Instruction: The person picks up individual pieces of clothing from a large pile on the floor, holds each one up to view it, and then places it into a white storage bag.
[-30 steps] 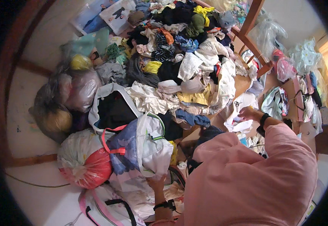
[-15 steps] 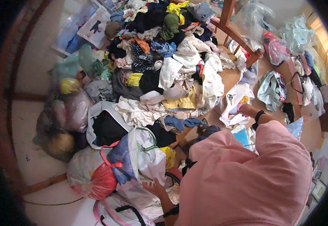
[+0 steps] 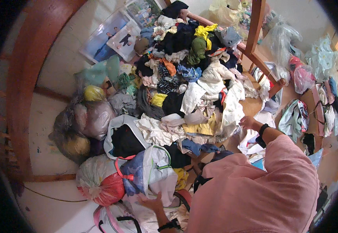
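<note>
Low in the view, my left hand (image 3: 152, 202) lies with its fingers spread against a pale bag, just below a white fabric bag with green trim (image 3: 159, 167). My right hand (image 3: 247, 122) is over the right edge of a big heap of clothes (image 3: 172, 97), beside a long white garment (image 3: 233, 110). Its fingers point left and look bent; whether anything is between them is too small to see. Below it lie white cloths (image 3: 250, 144) and a blue patterned piece (image 3: 259, 164). A mustard-yellow garment (image 3: 200, 129) lies left of that hand.
A tied clear bag with red contents (image 3: 103, 182) and an open white bag with black cloth (image 3: 126, 138) stand left. Dark plastic bags (image 3: 75, 132) are behind them. A wooden frame (image 3: 254, 42) rises at the back. A cardboard box (image 3: 312, 110) with clothes stands right.
My right hand has moved left and farther over the heap, away from the white cloth it was above. My left hand stays low by the bags. The whole view has shifted slightly.
</note>
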Motion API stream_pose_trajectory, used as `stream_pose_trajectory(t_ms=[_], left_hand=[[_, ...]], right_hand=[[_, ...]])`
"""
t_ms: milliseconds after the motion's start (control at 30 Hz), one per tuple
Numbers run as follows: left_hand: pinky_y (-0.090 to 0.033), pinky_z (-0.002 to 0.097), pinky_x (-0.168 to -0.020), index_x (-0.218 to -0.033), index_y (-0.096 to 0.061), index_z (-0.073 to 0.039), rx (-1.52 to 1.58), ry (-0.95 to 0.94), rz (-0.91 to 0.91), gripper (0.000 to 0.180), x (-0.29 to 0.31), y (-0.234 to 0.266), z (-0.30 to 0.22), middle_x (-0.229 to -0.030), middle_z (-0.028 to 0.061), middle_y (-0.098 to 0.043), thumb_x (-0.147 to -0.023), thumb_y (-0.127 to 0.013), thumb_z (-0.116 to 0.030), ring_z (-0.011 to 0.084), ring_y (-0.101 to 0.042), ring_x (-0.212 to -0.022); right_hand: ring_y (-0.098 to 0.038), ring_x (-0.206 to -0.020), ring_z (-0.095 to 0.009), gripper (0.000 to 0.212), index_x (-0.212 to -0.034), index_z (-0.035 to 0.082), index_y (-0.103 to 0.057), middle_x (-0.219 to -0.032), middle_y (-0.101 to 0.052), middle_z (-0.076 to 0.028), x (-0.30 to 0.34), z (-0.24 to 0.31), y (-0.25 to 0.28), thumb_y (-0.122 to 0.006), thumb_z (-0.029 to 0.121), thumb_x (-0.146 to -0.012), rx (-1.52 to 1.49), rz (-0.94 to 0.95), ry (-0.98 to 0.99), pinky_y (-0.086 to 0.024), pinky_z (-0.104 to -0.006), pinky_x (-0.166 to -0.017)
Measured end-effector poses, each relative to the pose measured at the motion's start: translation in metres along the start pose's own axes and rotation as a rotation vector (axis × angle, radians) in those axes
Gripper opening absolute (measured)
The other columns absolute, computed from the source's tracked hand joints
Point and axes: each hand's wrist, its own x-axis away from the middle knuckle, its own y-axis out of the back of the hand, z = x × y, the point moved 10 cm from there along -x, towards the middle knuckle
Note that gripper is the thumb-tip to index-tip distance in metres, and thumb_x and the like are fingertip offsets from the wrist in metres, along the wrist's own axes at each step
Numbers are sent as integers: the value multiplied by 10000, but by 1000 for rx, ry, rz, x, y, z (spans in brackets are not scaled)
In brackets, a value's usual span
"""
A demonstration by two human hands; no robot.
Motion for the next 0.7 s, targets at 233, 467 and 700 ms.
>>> stream_pose_trajectory(t_ms=[233, 467, 700], left_hand=[[-108, 578, -1076, -1434, -95, -42, -83, 379, 804, 1377, 17, -108, 62, -1426, 251, -220, -414, -840, -589, 441, -195, -1326], [-247, 632, -992, -1436, -66, -77, -419, 292, 999, 1337, 67, -160, 58, -1412, 234, -232, -452, -861, -510, 477, -277, -1263], [-370, 462, -955, -1236, -410, 29, -263, 342, 702, 776, 16, -144, 107, -1272, 244, -423, -634, -765, -308, 368, -424, -1170]], right_hand=[[-619, -617, -163, 360, -944, -13, -652, -759, -660, -105, 63, -30, 68, -700, 296, -764, 281, -97, 46, -513, -312, -570], [-526, -531, -156, 155, -845, 93, -553, -688, -547, -11, 230, -192, 121, -617, 233, -820, -251, -411, -329, -403, -284, -418], [-480, -482, -174, 174, -702, 90, -518, -558, -461, -27, 378, -305, 34, -584, 165, -844, -549, -413, -623, -355, -337, -391]])
